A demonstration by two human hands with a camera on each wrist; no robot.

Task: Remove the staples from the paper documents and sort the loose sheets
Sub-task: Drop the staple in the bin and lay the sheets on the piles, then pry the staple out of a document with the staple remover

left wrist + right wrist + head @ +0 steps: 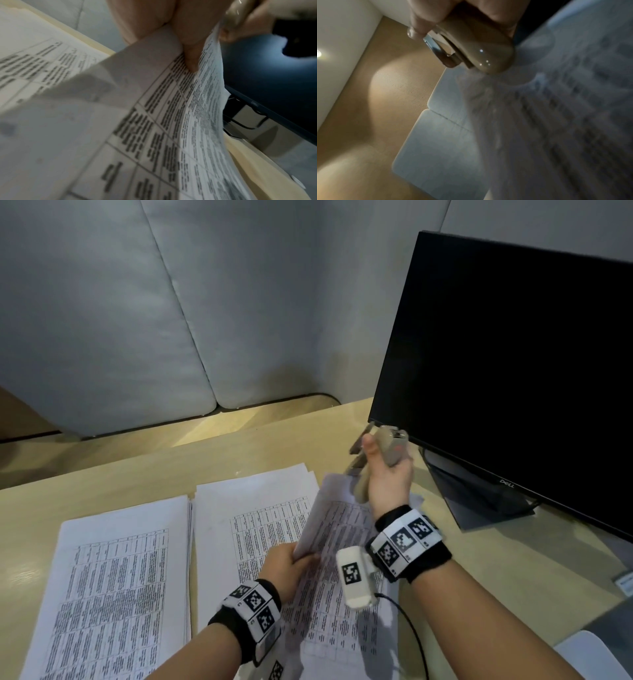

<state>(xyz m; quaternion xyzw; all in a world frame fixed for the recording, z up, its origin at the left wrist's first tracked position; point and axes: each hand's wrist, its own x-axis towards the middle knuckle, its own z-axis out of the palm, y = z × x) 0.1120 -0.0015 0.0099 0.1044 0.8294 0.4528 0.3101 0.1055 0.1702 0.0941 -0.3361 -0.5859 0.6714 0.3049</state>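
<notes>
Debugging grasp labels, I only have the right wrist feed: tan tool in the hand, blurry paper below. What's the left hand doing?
Observer: The left hand pinches the edge of a lifted sheet, raised off the pile under it.
Operator: How many piles on the desk?
Observer: The head view shows two side by side: the left pile lies untouched, and the right pile is the one under the lifted sheet.
Operator: Anything near the tool?
Observer: The right hand holds the staple remover just in front of a dark monitor's lower corner.
</notes>
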